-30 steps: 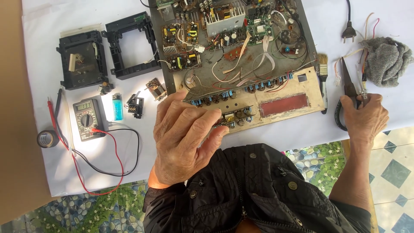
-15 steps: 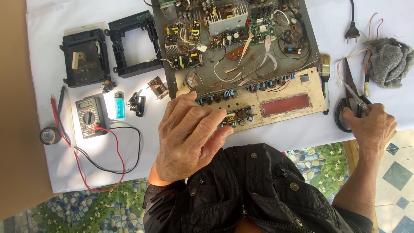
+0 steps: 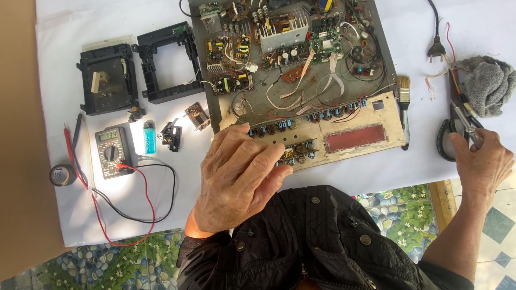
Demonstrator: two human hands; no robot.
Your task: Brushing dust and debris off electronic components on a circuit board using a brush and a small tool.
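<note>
2 bare hands at an opened amplifier chassis on a white sheet.

Nearest, the left hand (image 3: 240, 180) lies flat, fingers spread loosely, holding nothing, its fingertips (image 3: 284, 171) on the near front panel of the amplifier chassis (image 3: 301, 80). At the right edge, the right hand (image 3: 482, 161) curls narrow around the tip of a screwdriver (image 3: 465, 122), lying over black-handled scissors (image 3: 446, 138). Left sits a multimeter (image 3: 111, 150) beside a blue lighter (image 3: 149, 137). Farther right: a paintbrush (image 3: 403, 102), then a grey rag (image 3: 486, 83).
</note>
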